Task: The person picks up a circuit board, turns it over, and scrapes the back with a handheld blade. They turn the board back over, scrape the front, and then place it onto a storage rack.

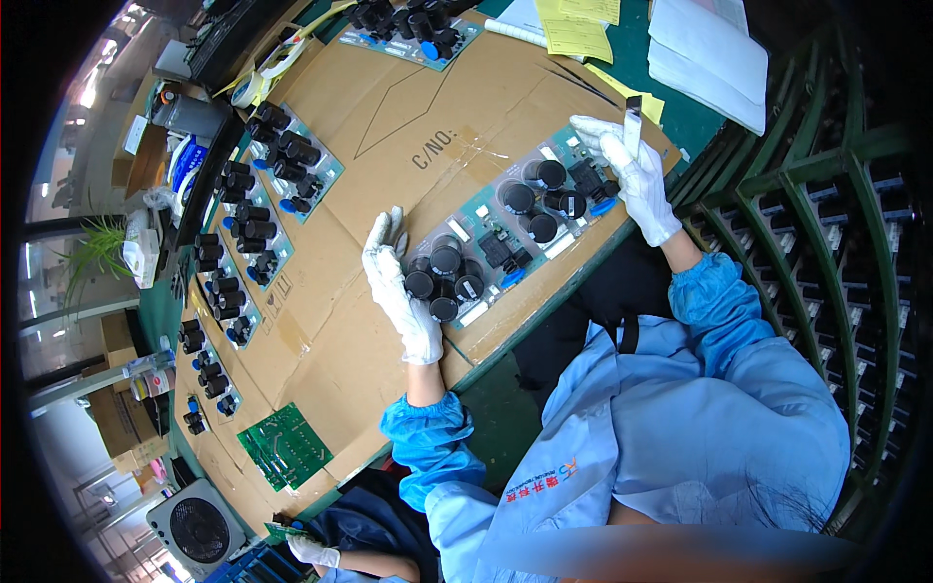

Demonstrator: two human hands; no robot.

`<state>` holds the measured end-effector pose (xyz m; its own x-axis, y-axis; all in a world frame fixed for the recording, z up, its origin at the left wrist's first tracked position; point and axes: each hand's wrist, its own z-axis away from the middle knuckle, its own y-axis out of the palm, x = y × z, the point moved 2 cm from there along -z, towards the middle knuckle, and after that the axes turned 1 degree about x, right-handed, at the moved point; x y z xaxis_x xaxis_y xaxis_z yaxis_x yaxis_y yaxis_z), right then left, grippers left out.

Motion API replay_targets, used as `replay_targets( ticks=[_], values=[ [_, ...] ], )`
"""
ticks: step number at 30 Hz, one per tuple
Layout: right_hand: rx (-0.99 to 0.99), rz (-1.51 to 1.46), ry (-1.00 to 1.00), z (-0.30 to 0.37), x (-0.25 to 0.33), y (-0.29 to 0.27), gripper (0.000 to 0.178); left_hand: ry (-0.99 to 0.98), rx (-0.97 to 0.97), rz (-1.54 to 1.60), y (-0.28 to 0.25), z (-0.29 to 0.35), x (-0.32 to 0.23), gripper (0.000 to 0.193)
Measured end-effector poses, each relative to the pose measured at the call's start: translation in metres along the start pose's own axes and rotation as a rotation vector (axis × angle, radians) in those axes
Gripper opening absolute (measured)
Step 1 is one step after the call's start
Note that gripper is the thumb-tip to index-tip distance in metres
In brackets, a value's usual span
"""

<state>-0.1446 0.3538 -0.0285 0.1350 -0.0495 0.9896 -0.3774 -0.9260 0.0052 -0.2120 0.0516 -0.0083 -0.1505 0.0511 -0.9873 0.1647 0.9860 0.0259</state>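
Note:
In front of me on the cardboard lies a long green circuit board assembly (498, 226). Two clusters of black cylindrical capacitors (445, 259) stand on it, with blue round parts near its front edge. My left hand (397, 296), in a white glove, is at the board's left end with its fingers extended; whether it touches the board I cannot tell. At the right end is my right hand (641, 185), also gloved. Between its thumb and fingers stands a narrow pale strip with a dark top (633, 128), its exact kind unclear.
Several populated boards (248, 228) line the table's left side; another board (428, 44) lies at the far edge. A bare green board (285, 446) is nearer. Papers (705, 58) lie far right, beside a dark slotted rack (826, 214). A co-worker's gloved hand (313, 552) holds a board.

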Motion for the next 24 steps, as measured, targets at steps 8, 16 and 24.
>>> replay_targets(
  ticks=[8, 16, 24],
  values=[
    [-0.001, 0.003, -0.017, -0.001, 0.008, 0.004, 0.051, 0.012, 0.031, -0.064, -0.002, -0.002, 0.001, 0.054],
    [0.004, -0.026, -0.043, -0.001, 0.005, 0.001, 0.048, -0.079, 0.033, 0.011, 0.003, 0.001, -0.007, 0.048],
    [0.013, -0.089, -0.074, 0.000, 0.004, 0.001, 0.040, -0.012, -0.002, -0.030, 0.004, 0.002, -0.006, 0.049]
  ],
)
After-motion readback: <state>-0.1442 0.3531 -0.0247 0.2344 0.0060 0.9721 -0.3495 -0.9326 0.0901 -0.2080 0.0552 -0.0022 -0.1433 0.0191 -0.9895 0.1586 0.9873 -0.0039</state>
